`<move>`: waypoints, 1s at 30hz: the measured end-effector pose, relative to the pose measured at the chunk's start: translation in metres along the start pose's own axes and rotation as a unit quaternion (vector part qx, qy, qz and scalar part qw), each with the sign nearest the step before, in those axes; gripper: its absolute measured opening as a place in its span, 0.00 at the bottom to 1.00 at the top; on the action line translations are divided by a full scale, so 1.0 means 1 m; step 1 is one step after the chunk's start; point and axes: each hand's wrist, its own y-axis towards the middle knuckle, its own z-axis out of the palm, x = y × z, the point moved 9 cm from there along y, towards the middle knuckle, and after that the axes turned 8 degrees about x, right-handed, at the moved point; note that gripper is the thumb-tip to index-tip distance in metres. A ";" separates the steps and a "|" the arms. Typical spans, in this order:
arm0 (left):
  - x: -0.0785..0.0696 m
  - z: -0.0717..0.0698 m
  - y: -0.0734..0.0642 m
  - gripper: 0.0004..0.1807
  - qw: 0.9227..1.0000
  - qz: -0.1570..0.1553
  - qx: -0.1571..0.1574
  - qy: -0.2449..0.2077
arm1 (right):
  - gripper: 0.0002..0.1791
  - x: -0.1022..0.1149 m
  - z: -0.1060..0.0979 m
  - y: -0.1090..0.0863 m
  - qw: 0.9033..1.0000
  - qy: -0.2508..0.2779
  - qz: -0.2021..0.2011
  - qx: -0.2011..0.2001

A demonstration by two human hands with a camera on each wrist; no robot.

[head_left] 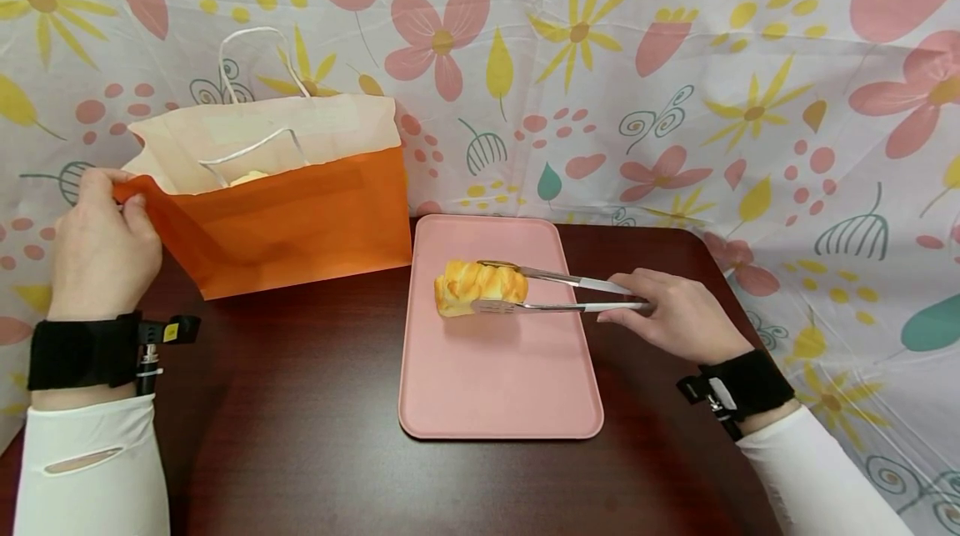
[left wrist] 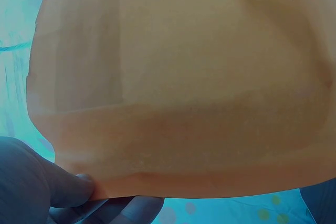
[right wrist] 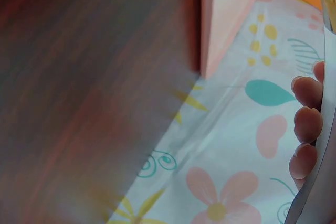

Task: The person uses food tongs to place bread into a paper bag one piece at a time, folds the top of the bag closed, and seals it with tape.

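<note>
At the left of the head view, my left hand pinches the upper edge of an orange paper bag with white handles. In the left wrist view the thumb lies on the bag's rim. Something pale yellow shows inside the bag's mouth. My right hand grips metal tongs with white handles. Between the tongs' tips is a golden-brown bread roll, over the pink tray; whether it touches the tray I cannot tell. The right wrist view shows the right fingers curled against the tongs.
A dark wooden table carries the tray and the bag. Behind and to the right hangs a white cloth printed with flowers and leaves. The bag stands at the tray's back left corner.
</note>
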 end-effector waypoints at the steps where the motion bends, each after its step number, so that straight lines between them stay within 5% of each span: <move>1: 0.000 0.000 0.000 0.26 1.000 -0.001 0.001 0.000 | 0.23 0.000 -0.002 0.001 1.000 -0.003 -0.001 -0.003; 30: 0.001 0.001 0.001 0.26 1.000 -0.008 0.007 0.000 | 0.28 -0.010 -0.064 0.037 0.999 -0.008 0.011 -0.048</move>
